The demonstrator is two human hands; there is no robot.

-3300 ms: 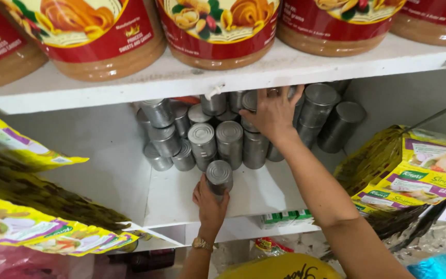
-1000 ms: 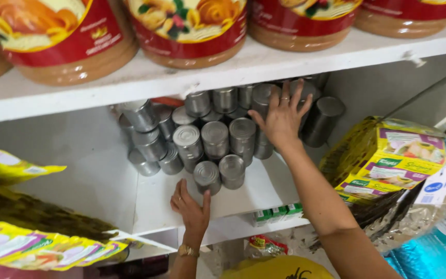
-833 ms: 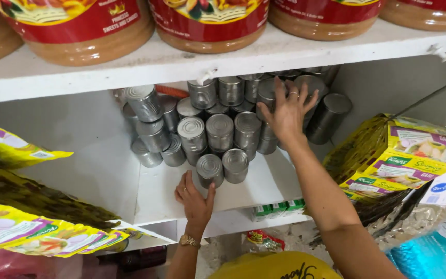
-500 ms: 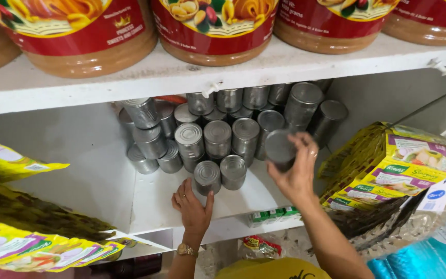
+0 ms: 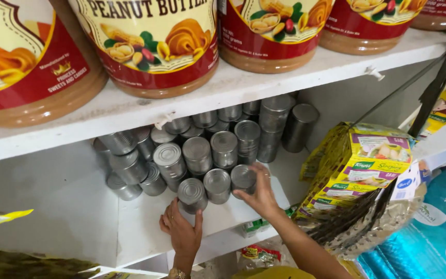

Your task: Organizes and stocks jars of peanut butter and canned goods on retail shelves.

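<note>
**Two hands at a stack of unlabelled tins on a white shelf**

At the centre of the frame, a heap of plain silver metal cans (image 5: pixel 202 155) lies on its side on a white painted lower shelf (image 5: pixel 78 217), round lids facing outward. The front row holds three cans. The left hand (image 5: pixel 182 232), at lower centre, is open with fingers spread, its fingertips touching the underside of the front-left silver can (image 5: pixel 192 192) — pressing, not clasping. The right hand (image 5: pixel 260 194), reaching in from the lower right, curls its fingers around the front-right silver can (image 5: pixel 243 178) and holds it in the row beside the middle front can (image 5: pixel 217 184).

Behind the heap, at upper centre, more silver cans stand upright (image 5: pixel 277 121) against the back wall.

Above, across the top of the frame, a white upper shelf (image 5: pixel 285 72) carries large round tubs with red and cream labels (image 5: pixel 156 46) — its front edge overhangs the cans and shades them. At right, a hanging bundle of yellow and green sachet strips (image 5: pixel 367 170) crowds the right forearm. A teal foil bag (image 5: pixel 429 232) fills the lower right corner, and yellow packets (image 5: pixel 1 219) edge in at lower left.
</note>
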